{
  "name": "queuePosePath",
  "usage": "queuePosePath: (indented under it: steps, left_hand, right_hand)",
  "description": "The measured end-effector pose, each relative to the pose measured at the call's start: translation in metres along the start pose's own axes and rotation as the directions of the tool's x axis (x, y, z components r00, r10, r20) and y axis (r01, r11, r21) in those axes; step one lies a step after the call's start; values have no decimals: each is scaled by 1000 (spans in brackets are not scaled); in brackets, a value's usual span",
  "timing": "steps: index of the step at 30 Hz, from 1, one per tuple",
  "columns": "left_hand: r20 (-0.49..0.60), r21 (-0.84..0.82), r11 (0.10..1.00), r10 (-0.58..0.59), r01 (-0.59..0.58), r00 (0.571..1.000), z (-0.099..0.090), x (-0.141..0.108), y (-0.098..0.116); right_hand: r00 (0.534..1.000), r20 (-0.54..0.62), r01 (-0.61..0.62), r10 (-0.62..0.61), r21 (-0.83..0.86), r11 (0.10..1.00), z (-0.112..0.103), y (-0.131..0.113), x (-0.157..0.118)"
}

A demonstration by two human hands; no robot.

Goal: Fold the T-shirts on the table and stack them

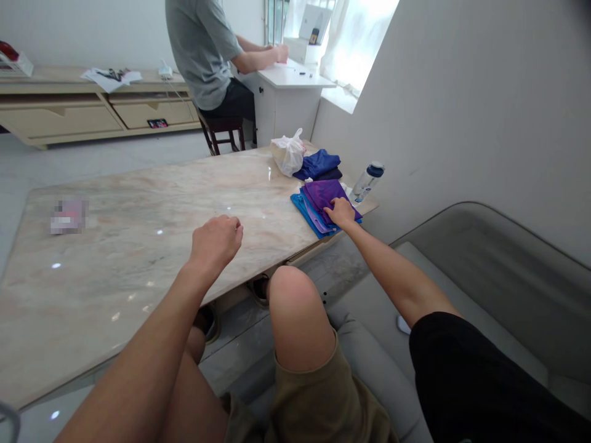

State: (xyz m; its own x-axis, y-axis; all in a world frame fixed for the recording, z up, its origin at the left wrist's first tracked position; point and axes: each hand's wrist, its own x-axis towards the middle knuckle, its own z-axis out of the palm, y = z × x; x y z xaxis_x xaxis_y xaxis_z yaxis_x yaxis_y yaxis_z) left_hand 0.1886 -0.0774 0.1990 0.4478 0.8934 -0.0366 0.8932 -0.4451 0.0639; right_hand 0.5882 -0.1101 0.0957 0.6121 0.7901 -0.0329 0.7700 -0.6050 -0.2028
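One stack of folded cloths (327, 192) lies at the right end of the marble-topped table (138, 227), by its near edge. Three colours show in it: purple on top, a paler purple strip beneath, and bright blue at the bottom; how many pieces make it up cannot be told. The right hand (340, 212) rests on the purple top, thumb and fingers apart; whether they pinch any fabric cannot be told. The left hand (217, 239) hangs near the table's front edge, well apart from the stack, its fingers curled together; whether anything is inside them is hidden.

Just beyond the stack lies one dark blue bundle (321, 163), with one white plastic bag (289, 152) touching its left side. One clear bottle (366, 183) with a dark blue and white top stands to the right of the stack. At the table's left end lies one blurred-out item (68, 215).

Past the table, one person (207, 61) sits on one dark stool (224, 126), both hands over a white cabinet (295, 77). To the left, a long low cabinet (69, 117) shows two drawers and bears loose papers (108, 80). One grey sofa (471, 277) fills the right side.
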Motion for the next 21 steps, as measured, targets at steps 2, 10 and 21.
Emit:
queuePosePath:
  steps: [2, 10, 21]
  left_hand:
    - [1, 5, 1000, 0, 0, 1000, 1, 0, -4]
    - [-11, -32, 999, -1, 1, 1000, 6, -4, -23]
    - [-477, -566, 825, -334, 7, 813, 16, -1, -73]
  right_hand:
    - [1000, -7, -7, 7, 14, 1000, -1, 1, 0]
    - [945, -327, 87, -12, 215, 973, -56, -36, 12]
    - [720, -326, 676, -613, 528, 514, -119, -246, -45]
